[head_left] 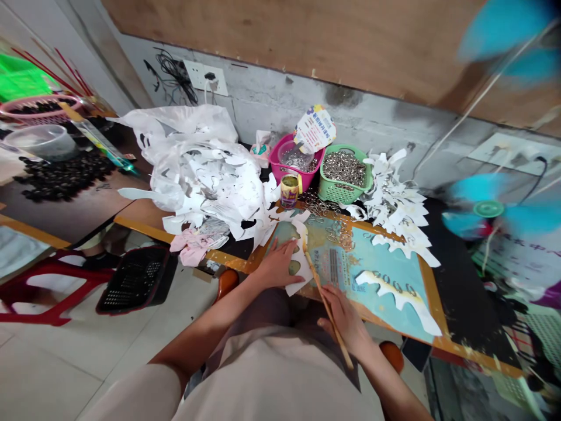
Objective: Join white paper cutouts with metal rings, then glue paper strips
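Both hands at the painted board [372,251]
Your left hand [278,264] lies open on a paper strip [298,263]; your right hand [344,318] grips a stick [318,282].

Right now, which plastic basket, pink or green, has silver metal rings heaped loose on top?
The green slotted plastic basket is heaped with loose silver rings; the pink plastic basket beside it has a clear plastic bag on top.

Under the left hand [276,266], a paper cutout [298,272] is laid on a board [385,257]; a wooden stick [328,307] is held in the right hand [344,321]. Behind the hands, a basket of metal rings [344,174] is set beside a smaller basket [280,158], with a heap of paper offcuts [205,181] to the left and a fan [486,209] to the right.
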### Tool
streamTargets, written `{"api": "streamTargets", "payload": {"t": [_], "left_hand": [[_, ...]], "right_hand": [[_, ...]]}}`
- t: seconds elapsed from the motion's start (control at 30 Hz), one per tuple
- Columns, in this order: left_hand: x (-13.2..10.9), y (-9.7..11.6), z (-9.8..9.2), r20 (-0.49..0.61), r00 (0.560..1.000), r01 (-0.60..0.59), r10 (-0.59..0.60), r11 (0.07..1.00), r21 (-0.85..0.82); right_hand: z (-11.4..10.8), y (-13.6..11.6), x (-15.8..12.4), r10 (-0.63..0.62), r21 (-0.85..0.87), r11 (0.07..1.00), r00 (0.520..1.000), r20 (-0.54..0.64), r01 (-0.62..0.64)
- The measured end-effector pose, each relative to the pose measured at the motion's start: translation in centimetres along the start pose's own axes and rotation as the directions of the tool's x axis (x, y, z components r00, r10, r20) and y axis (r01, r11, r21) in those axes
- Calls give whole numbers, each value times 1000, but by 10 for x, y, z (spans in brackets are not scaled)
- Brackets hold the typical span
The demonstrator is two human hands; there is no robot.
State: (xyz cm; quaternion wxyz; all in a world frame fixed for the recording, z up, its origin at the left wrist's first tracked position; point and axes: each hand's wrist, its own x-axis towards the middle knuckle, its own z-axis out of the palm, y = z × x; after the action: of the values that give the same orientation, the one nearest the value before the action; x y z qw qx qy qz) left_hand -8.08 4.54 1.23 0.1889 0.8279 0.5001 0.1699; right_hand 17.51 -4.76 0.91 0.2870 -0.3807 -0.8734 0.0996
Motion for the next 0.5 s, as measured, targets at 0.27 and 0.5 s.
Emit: {"api": "streamTargets", "payload": {"t": [0.27,0.5], "left_hand": [[-1,-2,-1,21,1000,-3,3,1000,-1],[-1,-4,-1,23,1000,-7,7,1000,-10]], "right_hand": [[-18,-11,-10,-89,18,996,995,55,88],[-74,-15,-15,15,156,987,994,111,-32]]}}
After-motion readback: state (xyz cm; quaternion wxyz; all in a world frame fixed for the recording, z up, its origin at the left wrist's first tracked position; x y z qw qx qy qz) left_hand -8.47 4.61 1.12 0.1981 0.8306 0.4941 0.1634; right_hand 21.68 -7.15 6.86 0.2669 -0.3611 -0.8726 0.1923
